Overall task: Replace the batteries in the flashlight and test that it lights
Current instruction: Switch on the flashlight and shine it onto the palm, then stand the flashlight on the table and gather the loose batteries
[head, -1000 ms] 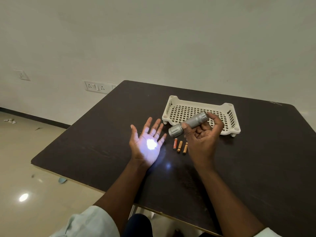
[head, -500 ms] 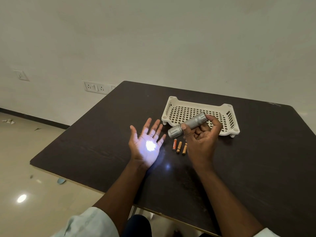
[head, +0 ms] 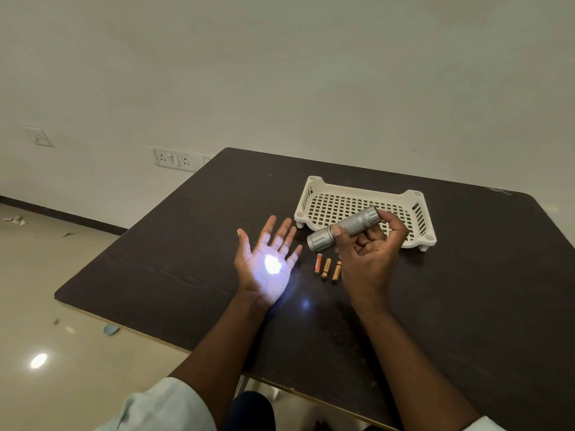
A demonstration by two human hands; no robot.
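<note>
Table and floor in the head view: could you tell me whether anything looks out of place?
Three batteries lie loose on the table beside the tray, and scraps of litter dot the floor. Nothing looks damaged.

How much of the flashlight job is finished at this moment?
Nearly all. The flashlight is closed and lit: held in the right hand, it throws a bright spot on the open left hand. Three batteries lie loose on the table. Only tidying seems left.
</note>
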